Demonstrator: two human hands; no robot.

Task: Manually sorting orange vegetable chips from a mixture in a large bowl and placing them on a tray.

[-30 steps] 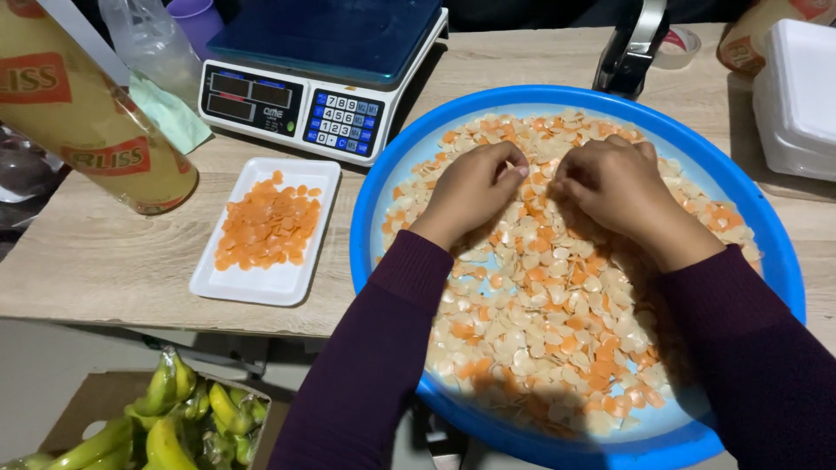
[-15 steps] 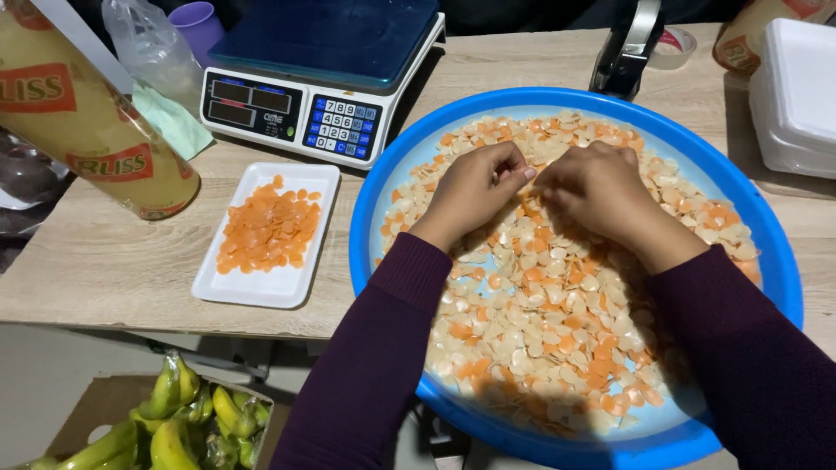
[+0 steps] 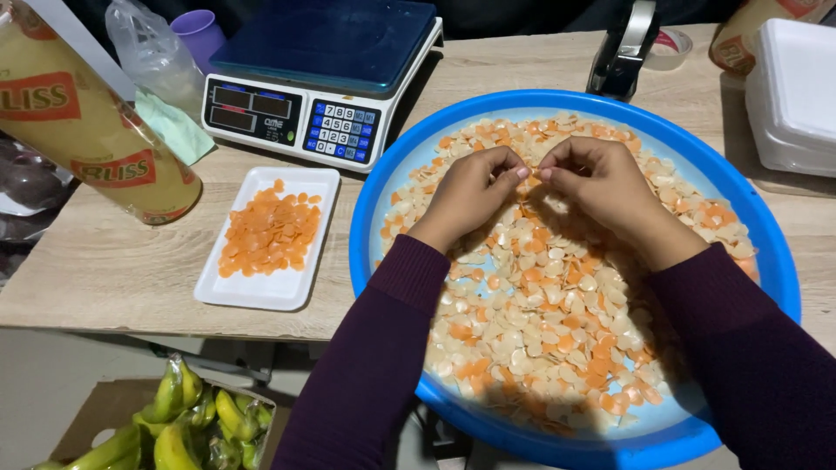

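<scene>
The blue basin (image 3: 370, 226) serves as the landmark. It stands on the wooden table (image 3: 104, 261) and holds a loose layer of small flat pieces (image 3: 540, 322), pale cream and orange mixed, spread over most of its floor. Both hands work over the far half of the basin. The left hand (image 3: 470, 191) is curled, fingertips drawn together in a pinch; the right hand (image 3: 601, 187) is curled likewise, and the two sets of fingertips meet just above the pieces. Something small appears to be pinched between them, but it is too small to identify with certainty. Dark purple sleeves (image 3: 374, 357) run from the near rim of the basin to the wrists.

Left of the basin, close to its rim, lies a white tray (image 3: 261, 292) carrying orange pieces only (image 3: 270, 231). Beyond the tray, at the far left of the basin, stands an electronic scale (image 3: 322, 61). A white foam box (image 3: 797, 96) sits to the right of the basin. A bunch of green-yellow bananas (image 3: 183, 426) lies below the table edge, near-left of the basin.

Risks, as judged: the pinched item may slip and drop back among the mixed pieces, since the hold is by fingertips alone. The sleeves hang low over the near layer and could drag pieces about or over the rim.
</scene>
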